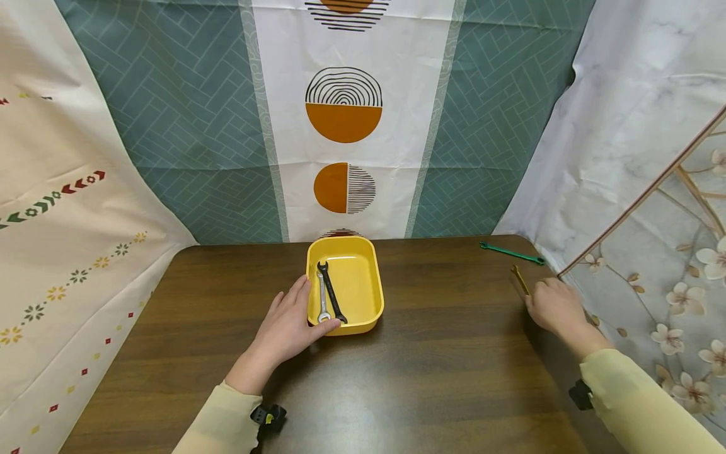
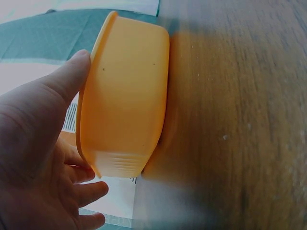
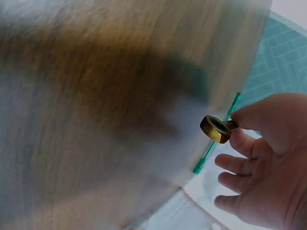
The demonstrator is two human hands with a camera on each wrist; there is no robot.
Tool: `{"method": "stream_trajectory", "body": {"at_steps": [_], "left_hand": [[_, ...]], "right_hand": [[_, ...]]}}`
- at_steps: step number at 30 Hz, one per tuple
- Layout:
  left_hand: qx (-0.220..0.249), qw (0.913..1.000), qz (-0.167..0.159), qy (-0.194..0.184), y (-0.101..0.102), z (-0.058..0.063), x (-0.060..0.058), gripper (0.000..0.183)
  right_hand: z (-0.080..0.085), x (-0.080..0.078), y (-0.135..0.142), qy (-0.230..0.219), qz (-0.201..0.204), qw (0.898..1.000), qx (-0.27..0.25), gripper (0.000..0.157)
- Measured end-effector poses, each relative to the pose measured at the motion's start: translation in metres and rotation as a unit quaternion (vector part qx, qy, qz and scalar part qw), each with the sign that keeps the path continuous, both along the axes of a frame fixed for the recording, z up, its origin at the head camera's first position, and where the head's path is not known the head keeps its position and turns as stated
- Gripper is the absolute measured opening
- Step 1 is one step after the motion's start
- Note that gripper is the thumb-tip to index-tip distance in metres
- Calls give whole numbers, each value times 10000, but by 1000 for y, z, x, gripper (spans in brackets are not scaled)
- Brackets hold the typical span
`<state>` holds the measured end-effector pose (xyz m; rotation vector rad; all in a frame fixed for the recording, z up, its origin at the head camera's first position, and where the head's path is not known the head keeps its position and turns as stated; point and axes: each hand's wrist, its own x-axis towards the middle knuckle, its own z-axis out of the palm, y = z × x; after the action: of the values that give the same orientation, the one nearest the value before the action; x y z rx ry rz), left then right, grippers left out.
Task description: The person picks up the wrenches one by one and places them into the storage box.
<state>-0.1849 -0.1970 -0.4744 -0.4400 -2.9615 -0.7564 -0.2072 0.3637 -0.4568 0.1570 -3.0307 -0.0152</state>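
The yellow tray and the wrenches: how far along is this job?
Looks done: the silver wrench and black wrench lie in the yellow tray. In hand: the right hand pinches the gold wrench; the left hand touches the tray. Probably remaining: the green wrench, on the table.

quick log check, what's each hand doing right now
Left hand: open, touching the tray.
Right hand: holding the gold wrench, pinched.

Two wrenches (image 1: 331, 294) lie in the tray (image 1: 361, 284), another wrench (image 1: 513, 253) behind the held wrench (image 1: 520, 280).
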Motion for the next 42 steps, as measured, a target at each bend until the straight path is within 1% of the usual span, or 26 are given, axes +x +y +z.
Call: {"method": "stream_trajectory", "body": {"at_steps": [6,12,22,30,42], "left_hand": [[-6,10000,11,-3,0,0,0,119],[2,10000,-2,-19,0,0,0,118],[-10,10000,-5,1,-1,0,0,118],[-26,10000,18,-74,0,0,0,119],[-34,9999,50,-84,0,-1,-1,120]], "right_hand": [[2,-3,-10,137,233,9996,-62,30],[3,-4,-20,353,458,9982,-145,27],[4,-5,-33,487,628,9962,-355,23],[7,-6,-46,765,858,9924,-444,22],[12,-4,-67,711,1045,9896,-687,22]]}}
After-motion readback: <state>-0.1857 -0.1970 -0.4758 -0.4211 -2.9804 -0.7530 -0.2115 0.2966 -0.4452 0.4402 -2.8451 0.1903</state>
